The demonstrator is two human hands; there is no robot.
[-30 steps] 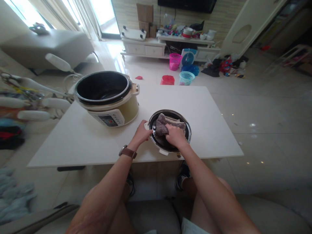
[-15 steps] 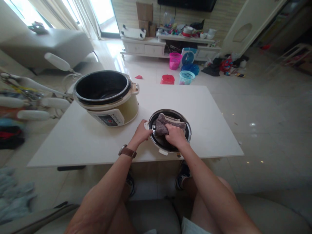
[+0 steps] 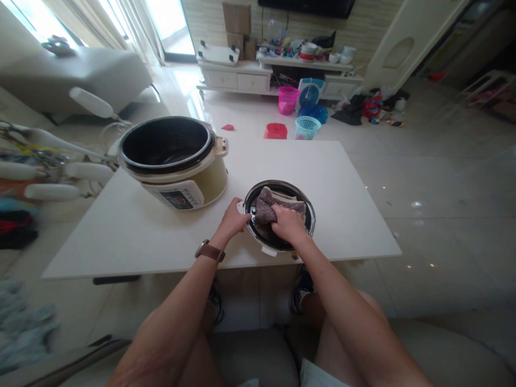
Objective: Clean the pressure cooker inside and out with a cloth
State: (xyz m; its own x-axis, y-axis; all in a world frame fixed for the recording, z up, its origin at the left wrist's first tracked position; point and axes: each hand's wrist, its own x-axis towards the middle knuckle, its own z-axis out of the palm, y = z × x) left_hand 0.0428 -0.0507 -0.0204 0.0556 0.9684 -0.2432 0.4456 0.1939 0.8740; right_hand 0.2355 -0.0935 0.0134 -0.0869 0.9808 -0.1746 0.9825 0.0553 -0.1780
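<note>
A round dark cooker lid (image 3: pixel 304 207) lies upside down on the white table (image 3: pixel 129 231), near its front edge. My left hand (image 3: pixel 234 217), with a brown watch on the wrist, grips the lid's left rim. My right hand (image 3: pixel 288 224) is closed on a grey-brown cloth (image 3: pixel 264 204) and presses it into the lid's inner side. To the left stands an open cream electric cooker (image 3: pixel 173 158) with a black inner pot and a control panel facing me.
A drying rack with white bars (image 3: pixel 56 174) stands left of the table. On the floor behind lie a pink basket (image 3: pixel 288 99), a red lid (image 3: pixel 276 130) and a blue basket (image 3: pixel 307 127). A white TV cabinet (image 3: pixel 242 80) lines the far wall.
Both hands stay on the lid and cloth almost unmoved; the view has shifted slightly to the right.
</note>
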